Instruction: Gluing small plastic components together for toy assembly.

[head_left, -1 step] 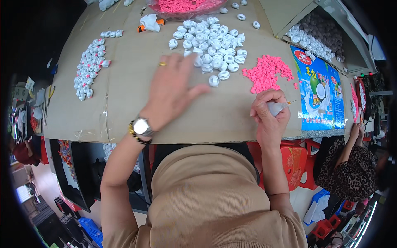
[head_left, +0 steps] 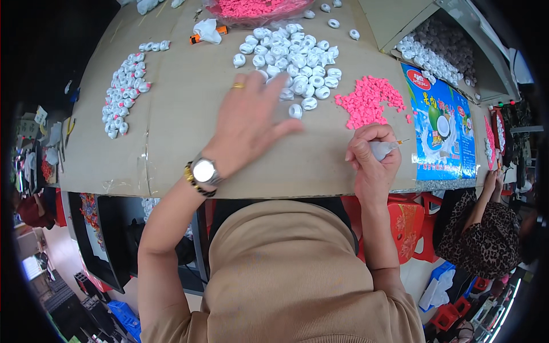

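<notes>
My left hand (head_left: 254, 117), wearing a watch and a ring, reaches over the near left side of a pile of small white rounded pieces (head_left: 297, 63). Its thumb is spread from the fingers, whose tips are smeared by motion and cover a few pieces. I see nothing held in it. My right hand (head_left: 373, 157) is closed around a small whitish squeeze bottle (head_left: 382, 150) with a thin needle tip pointing right. Just beyond that hand lies a heap of small pink pieces (head_left: 372, 100). At the left, white pieces with pink bits (head_left: 124, 91) are grouped in rows.
A clear bag of pink pieces (head_left: 257, 8) lies at the far edge, near an orange tube with white tissue (head_left: 209, 31). A blue printed sheet (head_left: 440, 126) covers the table's right side, below an open box of white pieces (head_left: 429, 54). Another person (head_left: 486, 228) sits at right.
My left hand has shifted a little to the right along the pile's near side. The right hand and the squeeze bottle stay where they were.
</notes>
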The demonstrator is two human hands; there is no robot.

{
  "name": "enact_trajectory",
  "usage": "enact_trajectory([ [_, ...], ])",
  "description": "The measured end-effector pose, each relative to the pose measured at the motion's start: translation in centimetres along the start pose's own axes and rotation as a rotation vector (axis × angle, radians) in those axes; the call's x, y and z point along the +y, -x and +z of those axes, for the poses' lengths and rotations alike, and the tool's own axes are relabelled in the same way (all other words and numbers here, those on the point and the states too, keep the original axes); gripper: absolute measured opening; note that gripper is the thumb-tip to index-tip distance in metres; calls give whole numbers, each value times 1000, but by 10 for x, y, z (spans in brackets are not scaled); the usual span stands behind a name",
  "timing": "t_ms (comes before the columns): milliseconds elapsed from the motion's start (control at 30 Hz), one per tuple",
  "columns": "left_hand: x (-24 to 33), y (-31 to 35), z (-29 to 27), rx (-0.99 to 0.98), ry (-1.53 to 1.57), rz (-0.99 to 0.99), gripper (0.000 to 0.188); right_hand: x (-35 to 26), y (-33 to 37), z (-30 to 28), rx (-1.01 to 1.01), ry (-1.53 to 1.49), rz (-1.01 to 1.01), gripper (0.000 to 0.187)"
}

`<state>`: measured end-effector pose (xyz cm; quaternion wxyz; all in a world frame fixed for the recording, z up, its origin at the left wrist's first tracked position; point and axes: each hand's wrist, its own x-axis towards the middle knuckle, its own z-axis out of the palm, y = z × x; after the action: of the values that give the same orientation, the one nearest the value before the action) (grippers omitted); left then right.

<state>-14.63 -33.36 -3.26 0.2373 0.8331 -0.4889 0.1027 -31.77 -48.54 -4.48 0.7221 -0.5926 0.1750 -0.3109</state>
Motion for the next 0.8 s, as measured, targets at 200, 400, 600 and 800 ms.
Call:
enact_trajectory([
  [200,14,-23,21,-102,-142,61,47,-1,5,-6,20,16,-8,14],
  [400,10,-7,24,-7,-94,193,28,4,6,-10,28,1,4,14],
  [600,14,23,9,-120,-63,120,25,5,8,-6,4,-3,22,14],
  [800,22,47,5,-107,-12,-23,27,6,10,-2,-30,9,37,14],
])
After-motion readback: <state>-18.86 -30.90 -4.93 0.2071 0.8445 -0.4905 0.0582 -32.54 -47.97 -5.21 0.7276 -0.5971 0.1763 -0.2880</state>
